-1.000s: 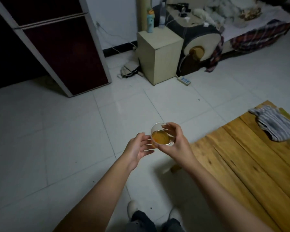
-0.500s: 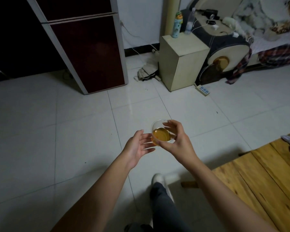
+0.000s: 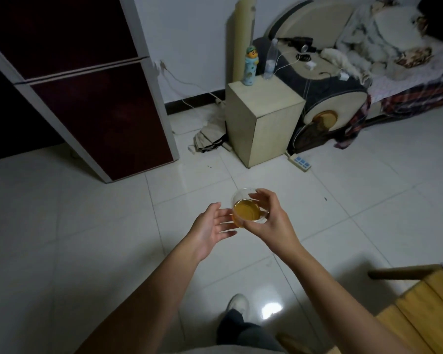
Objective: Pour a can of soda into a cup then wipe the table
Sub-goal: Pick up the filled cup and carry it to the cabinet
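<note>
Cup [image 3: 250, 210] of amber soda is carried upright over the tiled floor [image 3: 87, 226], well apart from the wooden surface [image 3: 425, 312] at the lower right. Going left to right, the left hand [image 3: 210, 231] is open, fingers straight and just beside the cup's wall; the right hand [image 3: 269, 221] grips the cup from its right side. Keeping the rim level and bringing the left palm under as support would guard against a spill.

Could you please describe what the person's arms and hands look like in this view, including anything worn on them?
Both forearms are bare, with no sleeve showing. The left hand and right hand wear no gloves, rings, watch or bracelet that I can see.
</note>
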Tool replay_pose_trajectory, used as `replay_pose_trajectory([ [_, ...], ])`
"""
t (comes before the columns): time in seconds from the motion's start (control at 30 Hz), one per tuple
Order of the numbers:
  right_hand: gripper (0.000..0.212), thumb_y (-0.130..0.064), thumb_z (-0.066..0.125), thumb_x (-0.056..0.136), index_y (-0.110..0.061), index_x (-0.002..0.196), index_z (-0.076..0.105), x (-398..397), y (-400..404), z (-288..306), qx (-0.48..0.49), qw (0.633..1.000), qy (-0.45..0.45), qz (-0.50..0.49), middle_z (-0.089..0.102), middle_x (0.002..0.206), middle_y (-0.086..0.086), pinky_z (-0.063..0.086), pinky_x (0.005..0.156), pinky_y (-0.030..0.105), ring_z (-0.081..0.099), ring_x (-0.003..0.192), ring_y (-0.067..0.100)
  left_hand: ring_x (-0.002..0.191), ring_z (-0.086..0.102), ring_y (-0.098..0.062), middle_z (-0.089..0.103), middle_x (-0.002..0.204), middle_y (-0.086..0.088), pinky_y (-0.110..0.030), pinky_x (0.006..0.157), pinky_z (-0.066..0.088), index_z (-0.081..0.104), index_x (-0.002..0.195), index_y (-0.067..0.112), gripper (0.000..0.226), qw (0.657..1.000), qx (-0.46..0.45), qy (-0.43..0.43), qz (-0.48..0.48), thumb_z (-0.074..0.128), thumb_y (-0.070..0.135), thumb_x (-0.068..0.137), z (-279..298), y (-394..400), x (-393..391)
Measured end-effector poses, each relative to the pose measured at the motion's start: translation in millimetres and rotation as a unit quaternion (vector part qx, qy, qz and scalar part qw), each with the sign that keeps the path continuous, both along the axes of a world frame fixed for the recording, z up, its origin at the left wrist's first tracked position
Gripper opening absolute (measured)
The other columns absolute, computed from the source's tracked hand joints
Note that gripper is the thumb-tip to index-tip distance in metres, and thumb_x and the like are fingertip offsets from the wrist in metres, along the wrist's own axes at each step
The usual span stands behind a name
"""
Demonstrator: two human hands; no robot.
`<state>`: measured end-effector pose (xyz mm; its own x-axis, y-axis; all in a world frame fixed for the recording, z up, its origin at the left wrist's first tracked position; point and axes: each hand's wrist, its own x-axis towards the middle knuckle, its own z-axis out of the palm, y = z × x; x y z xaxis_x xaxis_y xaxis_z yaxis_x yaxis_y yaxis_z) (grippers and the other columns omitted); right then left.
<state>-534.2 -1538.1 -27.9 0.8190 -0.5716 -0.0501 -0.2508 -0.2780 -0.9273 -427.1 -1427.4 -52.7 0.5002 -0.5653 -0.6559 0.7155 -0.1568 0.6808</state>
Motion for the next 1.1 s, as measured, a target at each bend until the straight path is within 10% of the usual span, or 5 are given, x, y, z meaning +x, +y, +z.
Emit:
replay_pose_trajectory([
  [0.77,0.075,-0.036,0.079,0.068,-0.023,0.129,0.036,255,-267,-10,-0.032,0.994,0.048,-0.095,0.05,0.12,-0.014,0.037,0.083,0.006,0.05,0.111,0.006,0.093,0.064,-0.026,0.065,0.106,-0.015,-0.043,0.098,0.047,0.057,0.112,0.004,0.04,0.989,0.031,-0.013,-0.146,0.033,0.033,0.099,-13,-297,279],
  [1.1,0.074,-0.029,0.079,0.07,-0.023,0.13,0.036,344,-376,-15,-0.016,0.991,0.04,-0.123,0.05,0.12,-0.014,0.037,0.083,0.004,0.05,0.11,0.004,0.078,0.065,-0.021,0.066,0.085,-0.011,-0.034,0.08,0.051,0.059,0.088,0.009,0.038,0.984,0.034,-0.032,-0.174,0.032,0.034,0.1,-15,-414,372],
])
